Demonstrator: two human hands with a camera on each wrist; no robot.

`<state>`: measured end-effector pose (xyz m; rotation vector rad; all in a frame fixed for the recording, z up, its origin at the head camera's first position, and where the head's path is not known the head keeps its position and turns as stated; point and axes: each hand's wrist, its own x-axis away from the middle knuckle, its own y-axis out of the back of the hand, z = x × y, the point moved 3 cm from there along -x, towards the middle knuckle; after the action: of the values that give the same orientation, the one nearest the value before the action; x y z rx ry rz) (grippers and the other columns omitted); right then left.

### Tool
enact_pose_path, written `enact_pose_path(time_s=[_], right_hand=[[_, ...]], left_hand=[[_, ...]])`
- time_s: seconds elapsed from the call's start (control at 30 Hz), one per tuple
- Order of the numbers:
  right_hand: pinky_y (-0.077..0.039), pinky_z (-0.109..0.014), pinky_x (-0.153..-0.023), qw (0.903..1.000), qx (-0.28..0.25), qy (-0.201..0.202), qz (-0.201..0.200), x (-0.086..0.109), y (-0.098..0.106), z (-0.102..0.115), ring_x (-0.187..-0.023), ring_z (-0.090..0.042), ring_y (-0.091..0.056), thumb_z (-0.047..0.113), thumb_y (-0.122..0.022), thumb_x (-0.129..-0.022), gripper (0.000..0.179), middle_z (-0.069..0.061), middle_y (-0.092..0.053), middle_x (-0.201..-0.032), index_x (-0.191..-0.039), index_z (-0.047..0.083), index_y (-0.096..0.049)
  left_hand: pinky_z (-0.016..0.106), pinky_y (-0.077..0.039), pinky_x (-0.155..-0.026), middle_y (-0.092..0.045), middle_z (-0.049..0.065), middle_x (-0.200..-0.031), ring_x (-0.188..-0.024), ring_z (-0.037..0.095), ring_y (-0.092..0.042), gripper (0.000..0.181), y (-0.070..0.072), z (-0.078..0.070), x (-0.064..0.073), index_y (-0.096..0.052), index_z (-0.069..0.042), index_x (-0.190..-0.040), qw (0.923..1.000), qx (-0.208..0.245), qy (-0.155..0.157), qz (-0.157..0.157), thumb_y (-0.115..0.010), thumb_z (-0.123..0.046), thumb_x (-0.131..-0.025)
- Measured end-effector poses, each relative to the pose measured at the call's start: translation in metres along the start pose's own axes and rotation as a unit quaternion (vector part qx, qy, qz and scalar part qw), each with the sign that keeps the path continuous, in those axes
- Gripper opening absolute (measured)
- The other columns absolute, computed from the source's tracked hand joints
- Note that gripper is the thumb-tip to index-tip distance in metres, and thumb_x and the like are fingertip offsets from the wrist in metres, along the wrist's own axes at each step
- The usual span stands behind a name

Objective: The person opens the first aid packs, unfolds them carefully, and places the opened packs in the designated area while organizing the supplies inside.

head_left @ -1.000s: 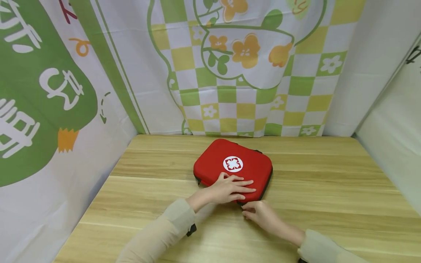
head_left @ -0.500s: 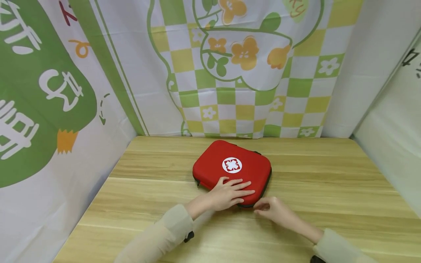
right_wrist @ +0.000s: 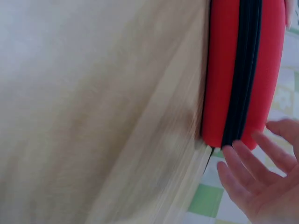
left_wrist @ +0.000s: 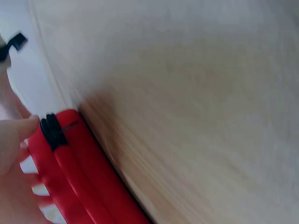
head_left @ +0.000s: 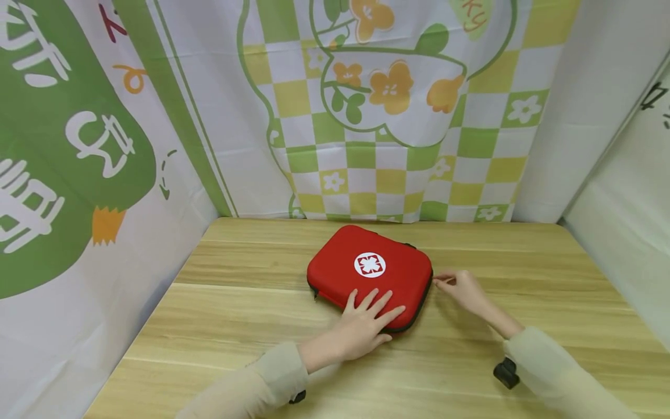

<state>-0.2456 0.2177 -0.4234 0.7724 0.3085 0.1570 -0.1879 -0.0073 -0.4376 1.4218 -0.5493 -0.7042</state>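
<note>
A red zippered case (head_left: 335, 265) with a round white emblem lies at an angle on the wooden table. My left hand (head_left: 361, 329) rests spread on the lid near its front corner, fingers straight. At the case's right edge my right hand (head_left: 466, 291) has thumb and index together, pinching at the zipper; the zipper pull itself is hidden by the fingers. In the right wrist view, the black zipper (right_wrist: 243, 70) runs along the case's side toward the fingertips of my right hand (right_wrist: 261, 172). The left wrist view shows a black loop (left_wrist: 53, 130) on the case's side.
The wooden table (head_left: 235, 326) extends around the case on all sides. Behind it hangs a patterned curtain (head_left: 361, 169), and pale cloth walls close in the left and right.
My right hand has moved along the case's edge, from the front corner up the right side. My left hand has spread its fingers and shifted slightly on the lid.
</note>
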Motion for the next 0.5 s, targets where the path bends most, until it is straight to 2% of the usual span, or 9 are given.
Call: enact_pose_path(time_s=[0.13, 0.27, 0.37, 0.5], right_hand=[[-0.049, -0.042, -0.073, 0.9995, -0.019, -0.023, -0.012, -0.012, 0.001, -0.004, -0.088, -0.037, -0.059, 0.016, -0.050, -0.090, 0.033, -0.026, -0.059, -0.102, -0.109, -0.010, -0.056], [-0.044, -0.048, -0.083, 0.9980, -0.049, -0.033, 0.022, -0.022, -0.005, -0.006, -0.103, -0.042, -0.051, 0.024, -0.048, -0.091, 0.046, -0.029, -0.048, -0.120, -0.125, -0.007, -0.044], [-0.039, -0.051, -0.088, 0.9967, -0.061, -0.027, 0.046, -0.029, -0.009, -0.007, -0.110, -0.045, -0.044, 0.024, -0.049, -0.091, 0.050, -0.029, -0.040, -0.128, -0.130, -0.005, -0.038], [-0.034, -0.053, -0.093, 0.9963, -0.057, -0.019, 0.061, -0.035, -0.013, -0.008, -0.114, -0.047, -0.038, 0.024, -0.051, -0.090, 0.052, -0.029, -0.036, -0.131, -0.131, -0.005, -0.037]], left_hand=[[0.062, -0.016, -0.097, -0.020, 0.005, -0.146, -0.131, 0.031, -0.020, 0.059, -0.004, -0.005, 0.003, -0.020, -0.037, -0.140, 0.9980, 0.034, 0.053, 0.006, -0.044, -0.050, -0.087], [0.066, -0.013, -0.094, -0.019, 0.008, -0.146, -0.131, 0.035, -0.016, 0.059, -0.003, -0.009, 0.006, -0.021, -0.039, -0.139, 0.9937, 0.060, 0.094, 0.011, -0.045, -0.050, -0.087], [0.068, -0.014, -0.092, -0.019, 0.010, -0.145, -0.131, 0.036, -0.015, 0.060, -0.002, -0.010, 0.006, -0.022, -0.038, -0.139, 0.9919, 0.065, 0.109, 0.010, -0.046, -0.050, -0.086], [0.068, -0.014, -0.092, -0.019, 0.011, -0.145, -0.131, 0.038, -0.014, 0.059, -0.002, -0.010, 0.005, -0.023, -0.037, -0.139, 0.9910, 0.074, 0.111, 0.008, -0.046, -0.050, -0.086]])
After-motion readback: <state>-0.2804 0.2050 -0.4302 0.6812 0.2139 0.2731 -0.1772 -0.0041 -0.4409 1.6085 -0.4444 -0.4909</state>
